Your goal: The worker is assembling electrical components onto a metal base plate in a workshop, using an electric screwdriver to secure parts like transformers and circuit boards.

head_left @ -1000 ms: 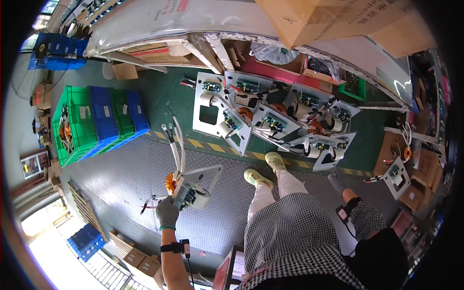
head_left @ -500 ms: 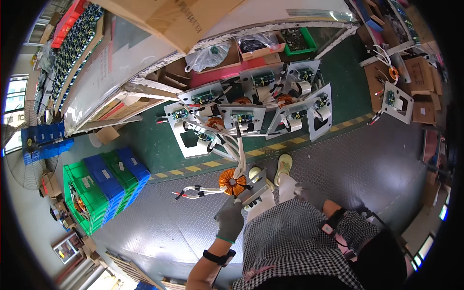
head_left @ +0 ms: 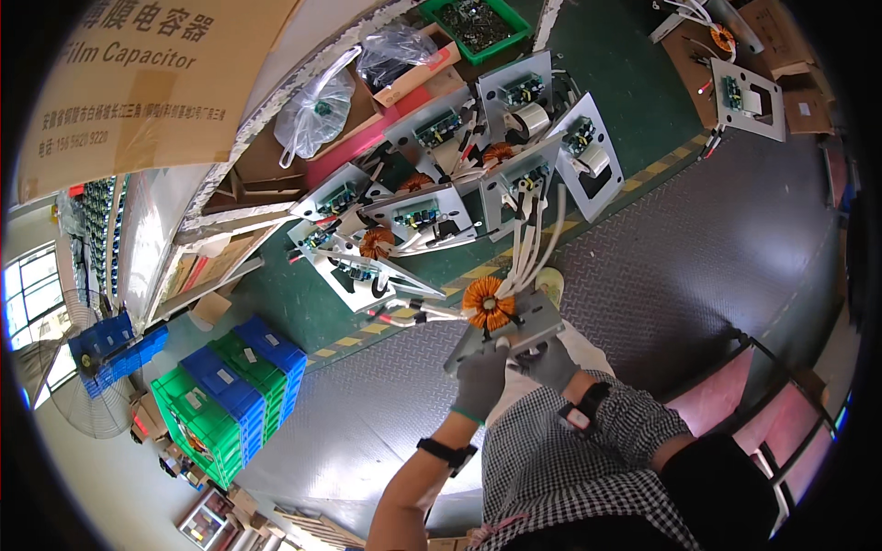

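Note:
A grey metal plate assembly (head_left: 539,317) is held level in front of my waist. It carries an orange copper-wound ring coil (head_left: 488,304) and thick white cables (head_left: 527,241). My left hand (head_left: 481,378), in a grey glove, is closed on the plate's near left edge, thumb on top. Beside it, my gloved right hand (head_left: 551,365) closes on the near right edge; its fingertips are partly hidden. Beyond, several similar plates with green circuit boards (head_left: 421,219), white cylinders and orange coils stand leaning together on the floor.
Stacked green and blue crates (head_left: 220,386) stand at left. A workbench with a large cardboard box (head_left: 147,87) is at the upper left. Bagged parts (head_left: 317,115) and a green bin (head_left: 478,55) sit under it. Another plate (head_left: 749,101) leans at the far right. A chair (head_left: 726,381) stands behind right.
My right hand has come from beside my thigh to the plate and taken hold of it. The plate has been raised and turned flatter. My view has swung right.

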